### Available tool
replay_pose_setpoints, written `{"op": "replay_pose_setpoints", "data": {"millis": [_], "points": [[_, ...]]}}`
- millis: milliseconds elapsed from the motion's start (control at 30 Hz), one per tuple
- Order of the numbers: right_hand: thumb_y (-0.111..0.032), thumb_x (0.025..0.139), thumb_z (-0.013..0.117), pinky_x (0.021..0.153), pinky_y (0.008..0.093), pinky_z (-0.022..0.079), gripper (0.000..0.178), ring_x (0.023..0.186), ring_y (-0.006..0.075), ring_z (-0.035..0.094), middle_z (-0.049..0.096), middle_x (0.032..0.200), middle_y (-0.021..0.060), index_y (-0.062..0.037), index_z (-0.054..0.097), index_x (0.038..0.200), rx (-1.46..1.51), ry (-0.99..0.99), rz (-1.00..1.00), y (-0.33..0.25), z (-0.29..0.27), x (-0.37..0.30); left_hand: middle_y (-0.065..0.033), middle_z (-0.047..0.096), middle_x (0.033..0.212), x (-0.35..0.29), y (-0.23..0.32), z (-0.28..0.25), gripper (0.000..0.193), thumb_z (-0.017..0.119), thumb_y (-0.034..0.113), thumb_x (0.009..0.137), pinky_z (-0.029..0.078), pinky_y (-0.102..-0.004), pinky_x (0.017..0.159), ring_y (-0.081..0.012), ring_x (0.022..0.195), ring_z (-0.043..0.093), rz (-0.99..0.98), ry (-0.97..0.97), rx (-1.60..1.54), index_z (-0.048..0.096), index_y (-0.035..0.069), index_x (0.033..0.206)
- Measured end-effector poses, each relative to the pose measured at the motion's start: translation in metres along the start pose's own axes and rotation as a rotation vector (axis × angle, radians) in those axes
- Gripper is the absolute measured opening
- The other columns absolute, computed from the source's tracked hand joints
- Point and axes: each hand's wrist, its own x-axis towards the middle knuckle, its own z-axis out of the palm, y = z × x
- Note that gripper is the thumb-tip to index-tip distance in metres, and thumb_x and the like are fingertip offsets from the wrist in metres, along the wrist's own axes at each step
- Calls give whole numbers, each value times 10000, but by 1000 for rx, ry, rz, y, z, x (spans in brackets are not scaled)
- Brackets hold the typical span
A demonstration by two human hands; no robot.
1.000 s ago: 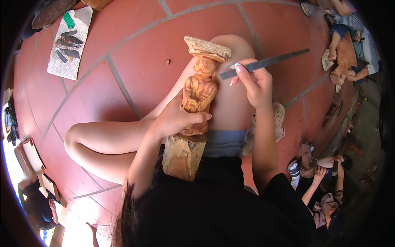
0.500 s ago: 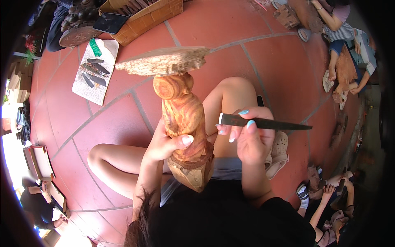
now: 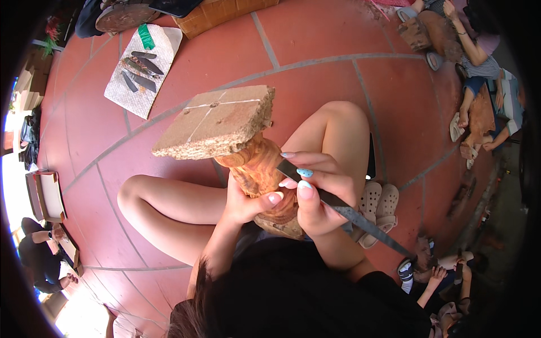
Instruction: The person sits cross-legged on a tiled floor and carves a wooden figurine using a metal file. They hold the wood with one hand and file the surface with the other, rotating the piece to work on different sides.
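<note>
A carved figure of orange-brown wood (image 3: 258, 164) is tilted over my lap, with a square rough-edged board (image 3: 217, 119) fixed on its far end. White crossed lines run over the board's face. My left hand (image 3: 248, 201) is closed round the figure from the left, thumb across its near side. In my right hand (image 3: 324, 194) is a flat, dark tapering carving tool (image 3: 369, 224), pinched between fingers and thumb. Its broad end meets or nearly meets the figure's right side, and its narrow end points toward the lower right. The figure's underside is hidden.
Several dark blades (image 3: 141, 72) lie on a white mat (image 3: 131, 100) at the far left. Behind it stands a cardboard box (image 3: 225, 16). Beige clogs (image 3: 378, 209) sit by my right knee. Other people work on wood at the far right, lower right and lower left.
The figure has tipped so the board's face now shows. My right hand has come left to the figure, and the tool has turned from nearly level to slanting down to the right.
</note>
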Motion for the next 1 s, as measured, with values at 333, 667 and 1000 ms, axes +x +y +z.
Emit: {"op": "replay_pose_setpoints", "data": {"millis": [333,667,1000], "points": [[-61,811,662,639,333,569,116,840,321,682,657,845,157,3,587,872,-131,8,-36,9,5,-13,-78,610,1037,2,-17,-6,590,796,144,682,487,-316,843,-163,940,602,39,43,23,494,-4,1167],[-101,804,673,649,318,454,124,715,189,589,628,754,24,-68,599,898,-410,-15,-82,2,-9,-10,-69,613,997,1,-23,0,565,783,141,686,496,-311,808,-156,901,603,52,78,75,495,-3,1150],[-118,794,660,743,338,308,90,678,152,527,601,672,-34,-97,601,859,-418,-21,-54,-3,-17,-7,-64,617,971,-2,-23,14,547,788,131,674,499,-291,763,-142,864,603,54,60,84,507,-1,1125]]}}
